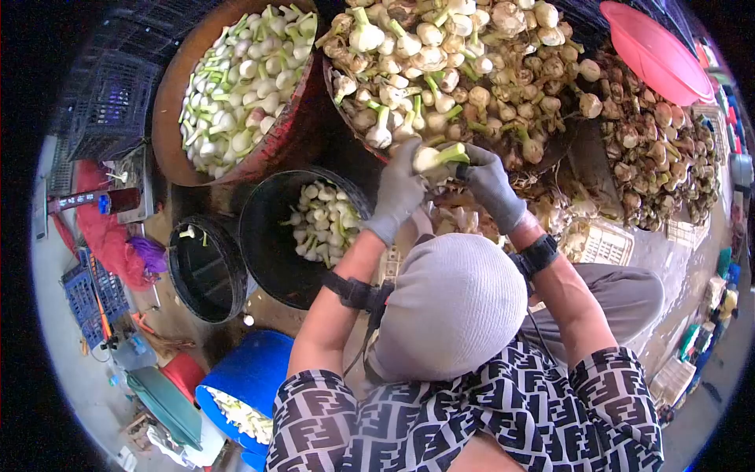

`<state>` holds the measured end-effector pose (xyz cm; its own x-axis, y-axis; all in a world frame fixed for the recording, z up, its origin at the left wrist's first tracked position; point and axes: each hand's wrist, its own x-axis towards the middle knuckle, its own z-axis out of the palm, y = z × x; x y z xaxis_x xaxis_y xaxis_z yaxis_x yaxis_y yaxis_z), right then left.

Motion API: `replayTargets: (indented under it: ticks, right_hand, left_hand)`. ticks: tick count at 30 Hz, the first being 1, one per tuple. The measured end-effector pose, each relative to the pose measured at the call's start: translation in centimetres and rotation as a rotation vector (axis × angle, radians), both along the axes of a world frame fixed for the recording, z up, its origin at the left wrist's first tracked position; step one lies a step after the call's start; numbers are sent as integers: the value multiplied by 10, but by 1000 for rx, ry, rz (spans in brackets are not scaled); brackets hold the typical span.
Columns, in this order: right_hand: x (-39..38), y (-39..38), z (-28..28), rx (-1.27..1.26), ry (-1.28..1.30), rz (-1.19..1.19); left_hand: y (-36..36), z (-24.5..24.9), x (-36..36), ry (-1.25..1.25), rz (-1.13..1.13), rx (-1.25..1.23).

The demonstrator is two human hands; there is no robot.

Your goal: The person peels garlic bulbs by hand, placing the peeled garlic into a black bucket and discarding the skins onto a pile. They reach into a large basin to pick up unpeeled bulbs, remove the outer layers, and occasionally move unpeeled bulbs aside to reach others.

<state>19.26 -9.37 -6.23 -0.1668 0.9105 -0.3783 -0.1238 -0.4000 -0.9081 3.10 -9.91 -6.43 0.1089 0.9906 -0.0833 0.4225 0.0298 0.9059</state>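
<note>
- Grey-gloved left hand (397, 193) and grey-gloved right hand (491, 185) meet, each grip clamped on one white bulb with a green stalk (434, 157).
- Bulb held at the near rim of a round basket heaped with rooty bulbs (346, 122); black bucket of peeled white bulbs (247, 236) stands near the left hand.

Grey gloves on the left hand (397, 193) and right hand (491, 185), white green-stalked bulb (436, 157), grey cap (456, 307), black-and-white geometric shirt (472, 417), blue tub (252, 374) at seven o'clock, pink basin (653, 51) at one o'clock.
</note>
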Motion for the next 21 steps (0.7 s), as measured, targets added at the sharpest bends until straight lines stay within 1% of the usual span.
replayTargets:
  ticks: [1,3,5,7,8,11,12,14,15,16,17,19,20,21]
  right_hand:
    - [1,1,6,-48,15,10]
    - [9,1,21,-151,43,29]
    - [19,4,20,-108,20,109]
    - [27,6,17,-40,-22,158]
    - [38,7,17,-81,34,249]
    - [28,-7,23,170,299,158]
    - [30,-5,15,192,88,195]
    - [40,-6,2,323,-130,204]
    - [39,-5,7,388,-241,210]
    - [34,-4,11,-146,382,-86]
    - [31,-2,17,-154,313,-78]
    - [24,-3,29,-181,178,-60]
    - [21,-2,29,-185,68,-29]
    - [25,0,22,-138,107,5]
  left_hand:
    - [0,0,0,-46,18,20]
    - [1,-3,-6,-140,-74,-77]
    - [7,-13,-13,-206,-185,-154]
    - [8,4,-18,-591,-154,-450]
    - [9,11,-18,-783,-136,-600]
    - [10,14,-16,-1174,-268,-681]
    - [13,14,-17,-951,-211,-595]
    - [21,11,-18,-507,-102,-419]
    - [24,10,-17,-287,-47,-328]
    - [25,10,-16,-141,8,-117]
    - [26,10,-14,-85,1,-88]
    - [22,26,-3,32,-10,-38]
    - [23,26,3,1,64,-253]
    - [25,20,2,-36,53,-218]
